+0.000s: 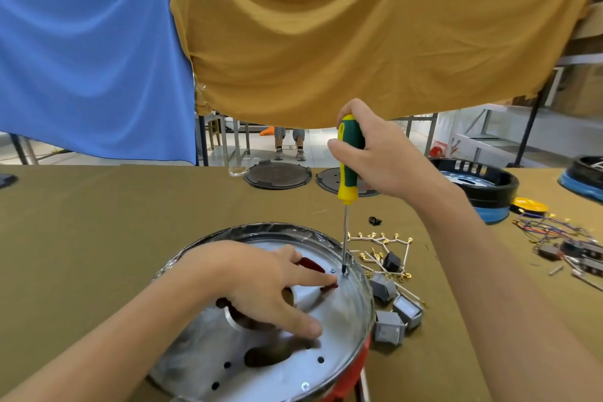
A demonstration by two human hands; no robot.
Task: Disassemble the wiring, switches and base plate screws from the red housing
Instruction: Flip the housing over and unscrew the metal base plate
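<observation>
On the desk point(98, 222), the left hand point(261, 284) presses flat on the base plate point(339, 313); the right hand point(381, 153) holds the screwdriver point(348, 170) upright on a screw point(343, 272).

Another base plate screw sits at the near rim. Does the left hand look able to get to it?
Probably yes. The left hand rests open on the base plate, and the near screw lies uncovered, with only bare plate between them.

The round red housing point(354, 372) with its shiny metal base plate point(342, 310) ran off the frame's bottom edge. The left hand point(261, 284) hid the plate's centre openings. At lower right, the small grey square switches point(390, 328) looked blurred. The tangled wires point(551, 232) at far right were too small to trace.
</observation>
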